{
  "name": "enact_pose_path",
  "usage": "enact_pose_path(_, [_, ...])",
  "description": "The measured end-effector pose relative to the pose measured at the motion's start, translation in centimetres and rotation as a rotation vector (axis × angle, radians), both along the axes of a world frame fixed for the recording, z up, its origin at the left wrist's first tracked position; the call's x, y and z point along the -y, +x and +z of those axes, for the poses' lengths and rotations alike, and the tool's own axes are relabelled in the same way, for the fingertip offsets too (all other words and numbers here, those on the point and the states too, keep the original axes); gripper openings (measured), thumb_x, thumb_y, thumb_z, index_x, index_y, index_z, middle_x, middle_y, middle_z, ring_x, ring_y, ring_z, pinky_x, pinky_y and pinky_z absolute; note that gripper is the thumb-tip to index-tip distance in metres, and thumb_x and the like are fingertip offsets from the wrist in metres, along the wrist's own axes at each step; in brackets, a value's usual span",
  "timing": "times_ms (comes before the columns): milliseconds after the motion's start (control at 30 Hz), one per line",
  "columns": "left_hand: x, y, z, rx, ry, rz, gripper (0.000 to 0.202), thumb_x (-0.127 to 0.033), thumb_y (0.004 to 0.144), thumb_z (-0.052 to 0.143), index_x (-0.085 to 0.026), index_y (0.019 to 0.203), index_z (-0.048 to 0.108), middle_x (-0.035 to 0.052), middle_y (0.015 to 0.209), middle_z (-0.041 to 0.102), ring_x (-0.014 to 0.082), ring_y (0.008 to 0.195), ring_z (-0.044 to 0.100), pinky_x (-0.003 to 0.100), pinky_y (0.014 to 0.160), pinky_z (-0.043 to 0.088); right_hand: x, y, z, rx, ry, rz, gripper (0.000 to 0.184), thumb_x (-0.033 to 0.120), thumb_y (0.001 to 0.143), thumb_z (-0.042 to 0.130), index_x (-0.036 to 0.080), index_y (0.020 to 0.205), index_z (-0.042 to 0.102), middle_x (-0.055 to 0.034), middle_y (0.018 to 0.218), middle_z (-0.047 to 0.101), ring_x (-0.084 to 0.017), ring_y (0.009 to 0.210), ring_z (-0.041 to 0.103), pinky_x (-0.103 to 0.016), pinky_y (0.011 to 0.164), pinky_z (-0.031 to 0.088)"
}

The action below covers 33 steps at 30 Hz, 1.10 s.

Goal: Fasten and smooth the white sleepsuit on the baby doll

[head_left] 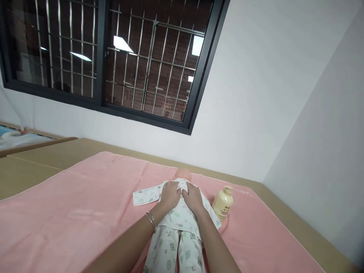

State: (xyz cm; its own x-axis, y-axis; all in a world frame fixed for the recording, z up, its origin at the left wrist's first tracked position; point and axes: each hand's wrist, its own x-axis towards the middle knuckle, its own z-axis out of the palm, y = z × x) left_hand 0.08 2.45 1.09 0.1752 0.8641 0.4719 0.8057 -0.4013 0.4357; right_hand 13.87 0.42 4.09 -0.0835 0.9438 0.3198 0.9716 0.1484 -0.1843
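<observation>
A baby doll (183, 174) in a white printed top (182, 216) and matching trousers (167, 246) lies with its head away from me. Both hands rest on its upper body, thumbs close together. My left hand (170, 195) is open, its fingers lying over the fabric beside the doll's neck. Across from it, my right hand (193, 197) is open too and lies on the other side of the chest area. One sleeve (146, 196) stretches out flat to the left. Whether the doll faces up or down, I cannot tell.
A pale yellow pump bottle (223, 203) stands right of the doll. Under both is a pink blanket (93, 204) on a tan surface (42, 159). Behind are a white wall (236, 113) and a barred window (148, 68). A wood-edged bed (28, 140) shows at far left.
</observation>
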Motion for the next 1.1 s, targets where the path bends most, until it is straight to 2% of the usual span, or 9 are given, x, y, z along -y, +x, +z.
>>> enact_pose_path(133, [0.7, 0.0, 0.5, -0.017, 0.016, 0.063, 0.025, -0.029, 0.091, 0.041, -0.018, 0.095, 0.063, 0.0101, 0.104, 0.066, 0.0260, 0.104, 0.056, 0.039, 0.092, 0.039, 0.9, -1.4, 0.8, 0.068, 0.039, -0.076, 0.032, 0.033, 0.095, 0.043, 0.013, 0.106, 0.066, -0.0147, 0.104, 0.068, -0.025, 0.102, 0.060, -0.036, 0.103, 0.028])
enact_pose_path(233, [1.2, 0.1, 0.5, -0.002, 0.023, 0.094, 0.027, -0.031, 0.092, 0.040, -0.018, 0.095, 0.064, 0.0099, 0.101, 0.066, 0.0259, 0.104, 0.056, 0.039, 0.092, 0.040, 1.5, -2.8, 0.9, 0.137, 0.010, -0.154, 0.031, 0.023, 0.096, 0.038, 0.012, 0.098, 0.068, -0.0167, 0.094, 0.069, -0.026, 0.098, 0.061, -0.043, 0.109, 0.016])
enact_pose_path(333, [1.0, 0.1, 0.3, 0.013, 0.005, 0.067, 0.033, -0.031, 0.092, 0.039, -0.019, 0.113, 0.061, 0.0096, 0.117, 0.064, 0.0254, 0.115, 0.053, 0.039, 0.099, 0.037, 1.4, -2.8, 0.6, 0.129, -0.048, -0.141, 0.038, 0.022, 0.097, 0.031, 0.012, 0.115, 0.063, -0.0188, 0.120, 0.062, -0.027, 0.120, 0.051, -0.046, 0.112, 0.007])
enact_pose_path(400, [0.6, 0.1, 0.1, 0.011, 0.000, 0.026, 0.038, -0.028, 0.092, 0.039, -0.020, 0.127, 0.054, 0.0082, 0.132, 0.057, 0.0242, 0.125, 0.046, 0.040, 0.106, 0.031, 1.0, -2.0, 0.5, 0.072, -0.125, -0.136, 0.047, 0.032, 0.099, 0.029, 0.011, 0.136, 0.048, -0.0174, 0.143, 0.043, -0.026, 0.136, 0.034, -0.049, 0.113, 0.007])
enact_pose_path(500, [0.0, 0.0, -0.1, 0.010, 0.000, -0.027, 0.037, -0.023, 0.091, 0.040, -0.021, 0.126, 0.055, 0.0069, 0.132, 0.058, 0.0224, 0.126, 0.046, 0.040, 0.108, 0.029, 0.5, -0.7, 0.5, -0.006, -0.199, -0.103, 0.058, 0.043, 0.098, 0.028, 0.014, 0.147, 0.032, -0.0133, 0.153, 0.029, -0.024, 0.142, 0.022, -0.050, 0.113, 0.008])
enact_pose_path(667, [0.5, 0.0, 0.3, 0.016, 0.039, -0.001, 0.020, -0.025, 0.090, 0.044, -0.019, 0.095, 0.063, 0.0080, 0.104, 0.066, 0.0233, 0.106, 0.056, 0.038, 0.095, 0.039, 1.2, -1.3, 1.2, 0.049, -0.058, -0.034, 0.040, 0.031, 0.098, 0.030, 0.015, 0.117, 0.062, -0.0133, 0.118, 0.064, -0.024, 0.113, 0.056, -0.045, 0.113, 0.007])
enact_pose_path(867, [1.8, 0.1, 0.6, 0.030, 0.069, 0.112, 0.023, -0.028, 0.090, 0.043, -0.017, 0.087, 0.063, 0.0102, 0.095, 0.066, 0.0256, 0.097, 0.057, 0.039, 0.088, 0.042, 2.8, -3.8, 1.5, 0.202, 0.008, -0.185, 0.036, 0.021, 0.095, 0.035, 0.015, 0.086, 0.069, -0.0141, 0.085, 0.070, -0.024, 0.088, 0.064, -0.044, 0.111, 0.009])
enact_pose_path(1000, [1.5, 0.2, 0.2, 0.076, 0.018, 0.125, 0.028, -0.030, 0.091, 0.042, -0.017, 0.102, 0.064, 0.0105, 0.108, 0.067, 0.0257, 0.108, 0.056, 0.039, 0.096, 0.039, 2.6, -3.5, 1.0, 0.116, 0.055, -0.289, 0.042, 0.032, 0.097, 0.030, 0.013, 0.098, 0.067, -0.0177, 0.100, 0.068, -0.029, 0.102, 0.061, -0.054, 0.110, 0.007])
enact_pose_path(1100, [0.8, 0.2, -0.2, 0.074, -0.024, 0.085, 0.039, -0.035, 0.092, 0.041, -0.017, 0.123, 0.057, 0.0098, 0.132, 0.058, 0.0261, 0.127, 0.046, 0.041, 0.109, 0.030, 1.6, -2.4, 0.3, 0.018, -0.002, -0.254, 0.047, 0.038, 0.096, 0.030, 0.010, 0.124, 0.057, -0.0195, 0.131, 0.055, -0.030, 0.129, 0.043, -0.055, 0.111, 0.009])
